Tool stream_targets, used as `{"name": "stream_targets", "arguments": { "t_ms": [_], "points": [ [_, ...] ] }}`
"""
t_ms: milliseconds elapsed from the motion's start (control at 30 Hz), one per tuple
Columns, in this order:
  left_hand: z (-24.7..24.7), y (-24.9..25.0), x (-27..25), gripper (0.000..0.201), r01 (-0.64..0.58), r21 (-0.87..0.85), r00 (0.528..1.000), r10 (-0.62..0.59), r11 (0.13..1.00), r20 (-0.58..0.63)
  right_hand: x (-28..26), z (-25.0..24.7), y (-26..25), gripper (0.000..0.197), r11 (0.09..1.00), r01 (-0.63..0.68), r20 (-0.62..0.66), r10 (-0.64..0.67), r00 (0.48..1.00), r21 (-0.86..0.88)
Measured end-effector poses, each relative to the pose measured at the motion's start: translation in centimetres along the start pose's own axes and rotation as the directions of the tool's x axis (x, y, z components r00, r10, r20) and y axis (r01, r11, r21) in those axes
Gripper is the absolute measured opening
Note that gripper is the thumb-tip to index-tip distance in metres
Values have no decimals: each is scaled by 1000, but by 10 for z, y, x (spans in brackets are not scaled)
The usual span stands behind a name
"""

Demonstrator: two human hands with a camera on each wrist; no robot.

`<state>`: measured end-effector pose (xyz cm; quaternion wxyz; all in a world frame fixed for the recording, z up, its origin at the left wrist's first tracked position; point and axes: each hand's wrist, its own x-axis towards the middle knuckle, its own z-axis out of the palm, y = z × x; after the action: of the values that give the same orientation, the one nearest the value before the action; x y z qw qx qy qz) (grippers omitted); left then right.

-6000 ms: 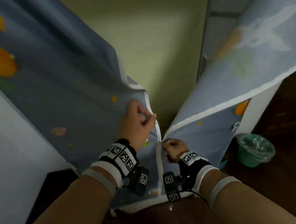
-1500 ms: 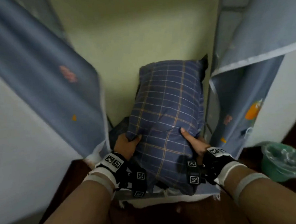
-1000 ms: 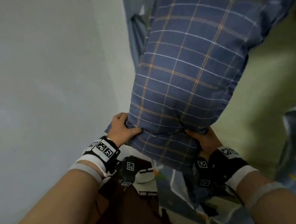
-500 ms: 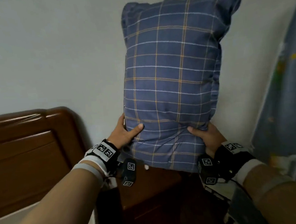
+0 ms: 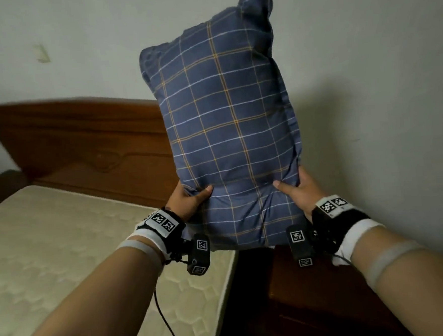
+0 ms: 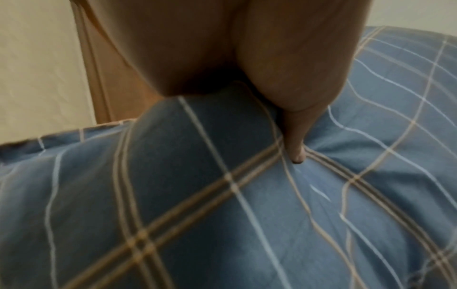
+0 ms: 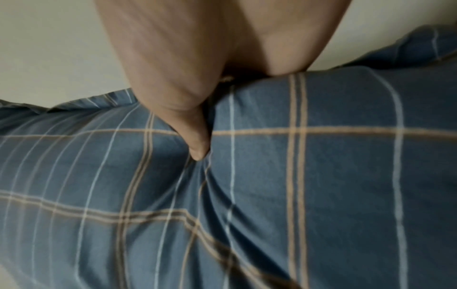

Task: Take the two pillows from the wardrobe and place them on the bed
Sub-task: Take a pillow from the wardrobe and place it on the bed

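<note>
A blue plaid pillow point(image 5: 225, 130) stands upright in the air, held by its lower end above the bed's near right corner. My left hand point(image 5: 188, 200) grips its lower left side, thumb pressed into the front. My right hand point(image 5: 298, 188) grips the lower right side the same way. Each wrist view is filled by the pillow point(image 6: 222, 205) point(image 7: 247, 195) with a thumb point(image 6: 296, 136) point(image 7: 195, 135) dug into the fabric. The bed point(image 5: 64, 257) with a bare cream mattress lies at the lower left. The second pillow and the wardrobe are out of view.
A carved wooden headboard point(image 5: 82, 140) runs along the pale wall point(image 5: 366, 79) behind the mattress. A dark wooden nightstand point(image 5: 316, 300) stands to the right of the bed, under my right wrist. A black cable point(image 5: 164, 318) hangs from my left wrist over the mattress.
I have turned from the wardrobe toward the bed with the pillow in both hands. The mattress and headboard have come into view, and the pillow now tilts slightly to the right.
</note>
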<state>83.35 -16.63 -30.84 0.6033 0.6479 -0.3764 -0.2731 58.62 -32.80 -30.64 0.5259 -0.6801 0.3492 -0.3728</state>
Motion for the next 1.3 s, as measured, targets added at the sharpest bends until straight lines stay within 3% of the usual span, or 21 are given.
{"name": "stream_targets", "arguments": {
  "t_ms": [100, 200, 367, 433, 567, 633, 733, 800, 933, 1133, 1300],
  "points": [
    [-35, -6, -1, 39, 90, -38, 981, -95, 995, -167, 46, 46, 1, 67, 999, 18, 166, -14, 986, -28],
    [-75, -12, -11, 20, 146, -65, 930, -159, 987, -332, 80, 101, 2, 85, 998, 32, 341, -10, 940, -57],
    [-159, -45, -21, 54, 166, -78, 832, -182, 983, -525, 116, 208, 2, 106, 990, 68, 526, 9, 850, -126],
    [-190, -47, -23, 45, 169, -57, 793, -170, 984, -584, 129, 254, 5, 123, 986, 69, 580, 32, 814, -151],
    [-251, -61, -19, 30, 217, 9, 742, -159, 976, -651, 140, 330, -7, 124, 981, 96, 667, 42, 744, -169],
    [-278, -65, -15, 40, 218, -34, 705, -181, 975, -685, 145, 363, -11, 127, 980, 74, 703, 77, 707, -182],
    [-327, -99, -5, 90, 216, -62, 640, -190, 974, -744, 157, 413, -13, 134, 970, 63, 726, 133, 674, -236],
    [-341, -86, -7, 99, 189, -85, 620, -186, 978, -762, 166, 443, -10, 133, 966, 45, 732, 161, 662, -253],
    [-369, -70, -6, 87, 173, -200, 545, -263, 964, -796, 183, 505, -10, 130, 976, 70, 757, 113, 644, -206],
    [-439, -78, 20, 108, 205, -227, 523, -303, 952, -797, 229, 626, -5, 105, 994, 64, 808, 39, 588, -94],
    [-526, -117, 89, 111, 261, -199, 499, -309, 945, -810, 287, 755, 6, 91, 995, 61, 834, 32, 551, -79]
  ]
}}
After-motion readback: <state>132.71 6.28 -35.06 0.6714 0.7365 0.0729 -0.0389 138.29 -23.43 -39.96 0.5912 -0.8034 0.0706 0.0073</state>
